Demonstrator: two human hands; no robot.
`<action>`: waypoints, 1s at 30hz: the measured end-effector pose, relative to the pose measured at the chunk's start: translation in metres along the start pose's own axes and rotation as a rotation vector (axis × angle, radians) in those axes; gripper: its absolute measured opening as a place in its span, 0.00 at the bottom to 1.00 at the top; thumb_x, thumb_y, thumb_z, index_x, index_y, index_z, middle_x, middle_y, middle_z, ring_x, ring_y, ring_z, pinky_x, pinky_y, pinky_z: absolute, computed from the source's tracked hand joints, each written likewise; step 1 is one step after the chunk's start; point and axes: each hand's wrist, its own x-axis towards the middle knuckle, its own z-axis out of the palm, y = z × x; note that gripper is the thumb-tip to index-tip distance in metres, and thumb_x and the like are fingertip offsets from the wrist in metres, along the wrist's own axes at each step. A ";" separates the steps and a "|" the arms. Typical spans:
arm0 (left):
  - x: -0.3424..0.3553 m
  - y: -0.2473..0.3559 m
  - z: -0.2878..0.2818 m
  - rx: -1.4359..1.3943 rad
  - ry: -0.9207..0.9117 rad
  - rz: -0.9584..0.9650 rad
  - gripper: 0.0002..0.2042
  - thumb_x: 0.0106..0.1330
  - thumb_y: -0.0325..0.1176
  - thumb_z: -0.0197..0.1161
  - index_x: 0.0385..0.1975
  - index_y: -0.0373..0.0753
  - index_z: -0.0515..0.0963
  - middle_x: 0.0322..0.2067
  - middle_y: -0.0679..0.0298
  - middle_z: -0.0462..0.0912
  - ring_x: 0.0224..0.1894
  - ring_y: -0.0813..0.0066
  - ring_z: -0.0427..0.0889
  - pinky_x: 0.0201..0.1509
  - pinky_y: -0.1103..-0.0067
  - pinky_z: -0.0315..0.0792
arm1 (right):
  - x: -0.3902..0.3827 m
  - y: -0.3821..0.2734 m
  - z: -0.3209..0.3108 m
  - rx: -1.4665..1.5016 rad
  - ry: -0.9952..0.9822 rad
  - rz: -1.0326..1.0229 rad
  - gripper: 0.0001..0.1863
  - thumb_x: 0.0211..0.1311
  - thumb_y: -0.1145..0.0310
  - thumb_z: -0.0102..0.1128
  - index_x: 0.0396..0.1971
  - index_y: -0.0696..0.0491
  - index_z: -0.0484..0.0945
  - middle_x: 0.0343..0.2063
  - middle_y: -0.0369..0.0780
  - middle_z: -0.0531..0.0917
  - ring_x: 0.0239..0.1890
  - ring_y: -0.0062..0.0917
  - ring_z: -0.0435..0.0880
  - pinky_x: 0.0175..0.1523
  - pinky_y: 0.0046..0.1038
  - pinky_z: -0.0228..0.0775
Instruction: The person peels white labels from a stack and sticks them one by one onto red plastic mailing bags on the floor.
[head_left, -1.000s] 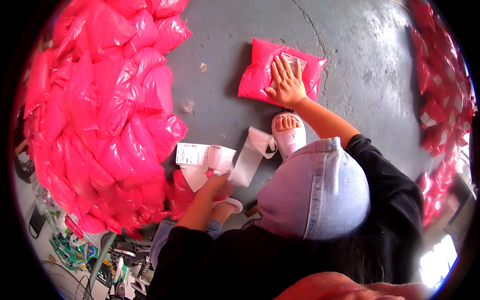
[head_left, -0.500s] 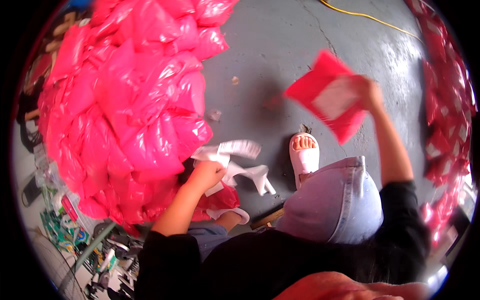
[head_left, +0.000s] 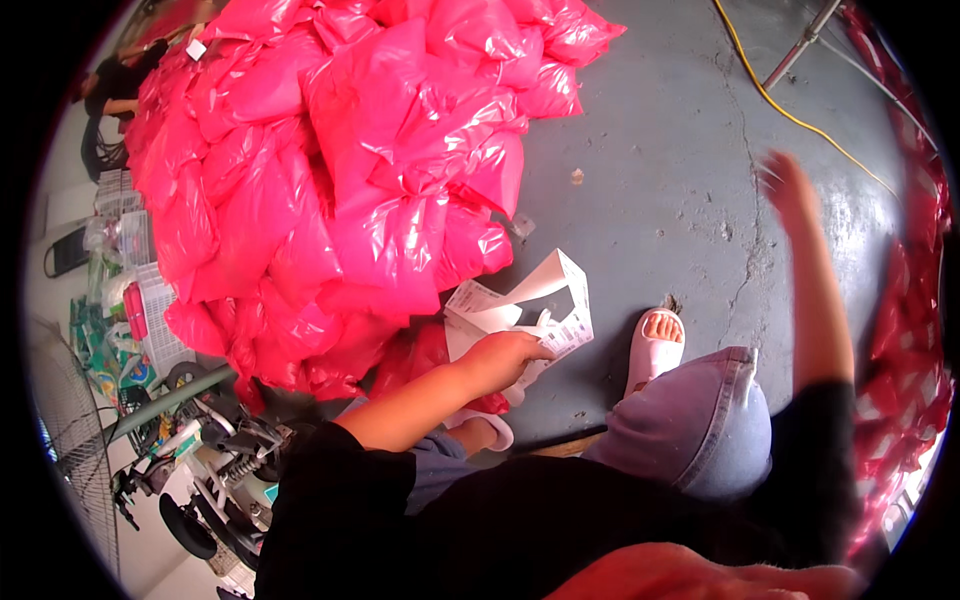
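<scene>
My left hand (head_left: 505,360) is closed on a curling strip of white printed labels (head_left: 568,335). The strip loops up above the fingers, and its lower end hangs by my slippered foot. Out to the right, over the grey floor, my right hand (head_left: 790,188) is stretched forward, slightly blurred, with its fingers apart and nothing in it. A large heap of shiny pink plastic mailer bags (head_left: 385,180) rises to the left of the labels. Beside my right arm lies a second pile of pink bags (head_left: 905,340), many bearing white labels.
A yellow cable (head_left: 742,55) runs across the far right floor near a metal pole (head_left: 803,45). White plastic baskets (head_left: 165,325) stand left of the heap. A motorbike (head_left: 225,465) is at lower left. Another person (head_left: 135,75) shows at the far left.
The pink bag has left my right hand, which has moved right and opened. My left hand has shifted right with the label strip. The view has turned, moving the heap rightward.
</scene>
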 end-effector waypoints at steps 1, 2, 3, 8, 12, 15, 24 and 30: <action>-0.003 0.001 0.000 -0.027 -0.076 -0.078 0.17 0.48 0.19 0.48 0.36 0.44 0.77 0.33 0.57 0.77 0.36 0.61 0.76 0.39 0.75 0.69 | -0.003 0.006 0.077 -0.106 -0.244 0.064 0.21 0.59 0.52 0.44 0.46 0.52 0.69 0.40 0.38 0.76 0.38 0.24 0.75 0.40 0.23 0.66; -0.003 0.001 0.001 -0.050 -0.151 -0.145 0.17 0.48 0.19 0.48 0.37 0.45 0.77 0.34 0.57 0.77 0.37 0.61 0.76 0.39 0.75 0.69 | -0.007 0.012 0.142 -0.188 -0.435 0.084 0.24 0.56 0.49 0.47 0.43 0.54 0.70 0.39 0.40 0.77 0.38 0.26 0.75 0.41 0.26 0.67; -0.004 -0.001 0.004 -0.056 -0.150 -0.150 0.17 0.48 0.19 0.48 0.37 0.45 0.77 0.34 0.57 0.77 0.37 0.61 0.76 0.39 0.75 0.69 | -0.018 0.018 0.206 -0.200 -0.565 0.130 0.29 0.53 0.44 0.49 0.43 0.54 0.71 0.41 0.40 0.76 0.37 0.26 0.75 0.41 0.27 0.67; 0.000 0.006 0.017 -0.060 -0.283 -0.158 0.17 0.49 0.23 0.52 0.39 0.47 0.76 0.35 0.59 0.78 0.36 0.63 0.77 0.41 0.76 0.69 | -0.052 0.044 0.327 -0.038 -0.763 0.149 0.14 0.54 0.60 0.57 0.29 0.56 0.70 0.16 0.33 0.70 0.15 0.18 0.66 0.21 0.21 0.62; -0.005 0.008 0.017 -0.120 -0.338 -0.220 0.18 0.48 0.22 0.52 0.40 0.47 0.76 0.35 0.59 0.78 0.36 0.65 0.77 0.41 0.76 0.69 | -0.106 0.006 0.240 0.258 -0.800 -0.253 0.03 0.60 0.71 0.46 0.29 0.53 0.67 0.11 0.29 0.60 0.13 0.14 0.56 0.17 0.18 0.47; -0.006 -0.003 0.023 -0.106 -0.337 -0.123 0.19 0.47 0.22 0.51 0.40 0.48 0.76 0.35 0.59 0.78 0.36 0.65 0.77 0.40 0.75 0.69 | -0.123 -0.041 0.152 0.168 -0.627 -0.444 0.05 0.60 0.71 0.44 0.30 0.56 0.68 0.11 0.32 0.64 0.13 0.17 0.61 0.18 0.18 0.52; 0.023 0.010 0.037 -0.060 -0.415 -0.145 0.19 0.47 0.22 0.51 0.39 0.47 0.77 0.34 0.57 0.78 0.35 0.64 0.77 0.39 0.74 0.69 | -0.093 0.049 0.295 -0.189 -1.016 0.420 0.29 0.54 0.39 0.42 0.31 0.52 0.75 0.26 0.36 0.78 0.26 0.20 0.75 0.31 0.19 0.64; 0.005 -0.003 0.041 -0.174 -0.425 -0.160 0.19 0.46 0.22 0.52 0.40 0.46 0.76 0.33 0.57 0.78 0.34 0.64 0.77 0.38 0.74 0.69 | -0.099 0.031 0.283 -0.234 -0.661 -0.276 0.14 0.53 0.60 0.57 0.19 0.56 0.74 0.17 0.34 0.76 0.19 0.16 0.71 0.27 0.18 0.63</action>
